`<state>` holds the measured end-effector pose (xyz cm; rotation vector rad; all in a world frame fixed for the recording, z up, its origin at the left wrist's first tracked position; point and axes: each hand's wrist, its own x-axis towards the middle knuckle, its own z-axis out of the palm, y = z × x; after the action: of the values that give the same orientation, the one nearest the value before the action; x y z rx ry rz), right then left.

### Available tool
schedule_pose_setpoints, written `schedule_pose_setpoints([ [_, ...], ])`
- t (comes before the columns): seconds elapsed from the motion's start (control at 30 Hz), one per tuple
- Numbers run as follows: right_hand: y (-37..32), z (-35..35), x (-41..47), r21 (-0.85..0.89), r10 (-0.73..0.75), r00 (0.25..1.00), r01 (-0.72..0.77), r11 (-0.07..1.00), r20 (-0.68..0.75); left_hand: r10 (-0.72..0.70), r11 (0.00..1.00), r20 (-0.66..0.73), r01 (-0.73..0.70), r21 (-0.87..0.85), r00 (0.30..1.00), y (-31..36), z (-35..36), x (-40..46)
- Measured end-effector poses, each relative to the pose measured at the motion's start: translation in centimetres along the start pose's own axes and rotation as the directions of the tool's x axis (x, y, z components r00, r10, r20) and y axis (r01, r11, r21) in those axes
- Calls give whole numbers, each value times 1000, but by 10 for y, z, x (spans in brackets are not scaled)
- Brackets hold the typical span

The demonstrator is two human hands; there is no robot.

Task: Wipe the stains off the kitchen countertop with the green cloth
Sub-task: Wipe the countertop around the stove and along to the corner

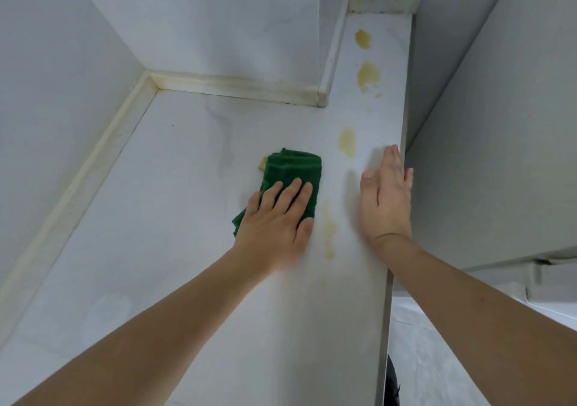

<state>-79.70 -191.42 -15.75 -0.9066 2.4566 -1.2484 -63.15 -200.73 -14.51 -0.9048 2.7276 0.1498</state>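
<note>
I am wiping, mid-task. My left hand is pressing the green cloth flat on the white countertop, fingers straight and lying over its near end, nothing pinched. My right hand is resting open by the counter's right edge, holding nothing. A faint yellow smear is lying between the hands, possibly half-wiped; blur hinders judgement. Beyond, three yellow stains are sitting untouched: one near my right fingertips, two farther along the narrow strip. Next I am needing to push the cloth right and forward.
</note>
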Motion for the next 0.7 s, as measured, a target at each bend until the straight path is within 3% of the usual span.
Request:
schedule_pose_setpoints([
  [0.1,1,0,0,-22,-13,1000,13,1000,-3,42,995,-82,-34,90,996,-5,-2,11],
  [0.2,2,2,1,-21,3,1000,-2,1000,10,18,1000,-140,-19,-8,990,-6,3,40],
  [0.4,4,3,1,34,17,1000,-17,999,4,-194,967,-206,152,-203,959,-10,-14,111],
  [0.7,13,6,2,101,6,999,-2,995,-39,-268,944,-207,213,-252,941,4,-7,99],
])
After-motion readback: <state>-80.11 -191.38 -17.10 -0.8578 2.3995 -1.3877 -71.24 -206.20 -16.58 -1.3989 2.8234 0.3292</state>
